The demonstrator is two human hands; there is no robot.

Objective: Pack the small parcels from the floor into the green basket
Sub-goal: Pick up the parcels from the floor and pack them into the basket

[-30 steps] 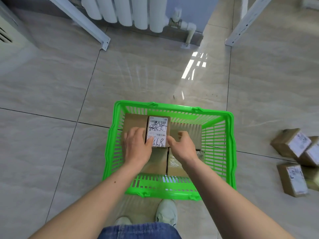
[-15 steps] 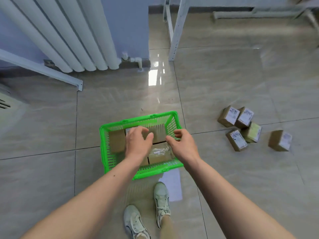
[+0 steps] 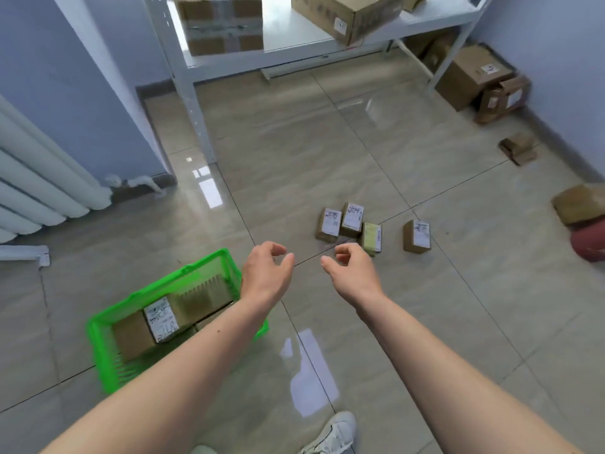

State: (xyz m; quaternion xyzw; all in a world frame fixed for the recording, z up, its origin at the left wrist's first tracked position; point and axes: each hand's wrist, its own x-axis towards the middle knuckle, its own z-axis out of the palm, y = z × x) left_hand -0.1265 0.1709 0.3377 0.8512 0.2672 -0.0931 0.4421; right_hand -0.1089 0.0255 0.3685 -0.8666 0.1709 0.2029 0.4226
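Both hands, left (image 3: 266,273) and right (image 3: 352,271), are held empty with a loose grip between basket (image 3: 108,355) and floor parcels (image 3: 348,221).

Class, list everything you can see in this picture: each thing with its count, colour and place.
Green basket: one, floor, lower left.
Parcels in basket: at least three, brown.
Small parcels on floor: four, brown, mid-floor; three clustered, one apart.
Large cartons: several, brown, on and under the white shelf.
Radiator: one, white, left wall.
Shoes: pale, bottom edge.
Left hand: empty, fingers loosely curled.
Right hand: empty, fingers loosely curled.
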